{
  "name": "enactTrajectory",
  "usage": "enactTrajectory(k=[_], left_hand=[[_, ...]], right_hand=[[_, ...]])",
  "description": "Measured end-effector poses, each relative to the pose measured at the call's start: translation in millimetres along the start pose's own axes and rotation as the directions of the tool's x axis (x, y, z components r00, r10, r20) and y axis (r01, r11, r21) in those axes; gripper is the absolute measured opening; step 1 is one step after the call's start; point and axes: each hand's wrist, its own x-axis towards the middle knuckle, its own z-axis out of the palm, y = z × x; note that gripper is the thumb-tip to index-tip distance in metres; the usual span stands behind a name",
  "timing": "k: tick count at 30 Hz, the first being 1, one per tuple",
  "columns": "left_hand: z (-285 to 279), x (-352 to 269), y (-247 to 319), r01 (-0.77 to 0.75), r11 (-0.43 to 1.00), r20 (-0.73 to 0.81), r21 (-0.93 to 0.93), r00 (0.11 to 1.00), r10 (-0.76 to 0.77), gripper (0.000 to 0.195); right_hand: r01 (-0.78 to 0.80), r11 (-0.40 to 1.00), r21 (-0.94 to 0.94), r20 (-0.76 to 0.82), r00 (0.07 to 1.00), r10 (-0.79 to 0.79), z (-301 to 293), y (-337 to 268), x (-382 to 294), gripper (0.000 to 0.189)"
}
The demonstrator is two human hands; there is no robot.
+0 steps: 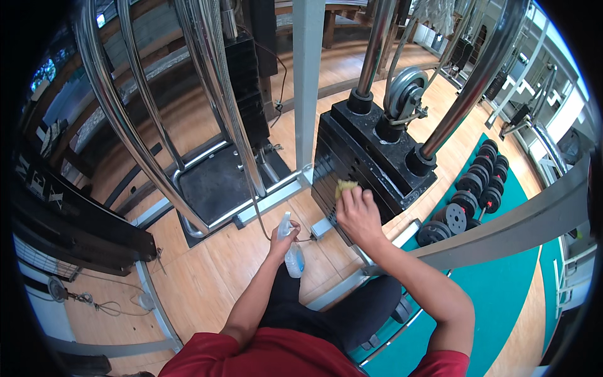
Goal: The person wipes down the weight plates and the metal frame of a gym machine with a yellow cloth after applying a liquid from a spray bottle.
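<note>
My right hand [360,214] holds a yellowish cloth or sponge [345,187] against the side of a black weight stack [367,165] on a gym machine. Chrome guide rods [377,47] rise from the top of the stack, and a metal pulley [408,89] sits between them. Lower and to the left, my left hand [284,238] grips the neck of a clear spray bottle [294,260], which hangs upright above my thigh. Its nozzle head shows between my fingers.
A grey upright post [308,85] stands left of the stack. Bent chrome tubes [141,127] and a black platform [212,174] lie further left. Dumbbells [464,202] rest on a green mat [476,292] at right, behind a grey slanting beam [509,226]. A thin cable [256,212] hangs near my left hand.
</note>
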Motion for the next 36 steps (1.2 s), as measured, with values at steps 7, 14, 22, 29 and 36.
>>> enactTrajectory(k=[7, 14, 22, 29, 36], left_hand=[[4, -2, 2, 0.035, 0.999, -0.025, -0.022, 0.999, -0.035, 0.014], [-7, 4, -8, 0.006, 0.999, -0.038, -0.047, 0.999, -0.008, 0.015], [4, 5, -14, 0.005, 0.999, 0.006, -0.033, 1.000, -0.005, 0.015], [-2, -9, -1, 0.017, 0.999, -0.037, 0.031, 0.999, -0.016, 0.014], [21, -5, -4, -0.026, 0.999, 0.033, -0.018, 0.999, 0.027, 0.014]], right_hand=[[0.074, 0.990, -0.120, 0.010, 0.997, -0.073, 16, 3, 54, 0.024], [-0.078, 0.947, -0.311, -0.013, 0.997, 0.077, 11, 4, 124, 0.026], [0.174, 0.957, -0.231, 0.455, 0.889, -0.052, 4, -25, -5, 0.030], [-0.176, 0.975, -0.136, 0.037, 0.982, 0.183, -60, 36, 52, 0.022], [0.215, 0.946, -0.241, 0.409, 0.907, -0.102, 29, -27, -31, 0.030]])
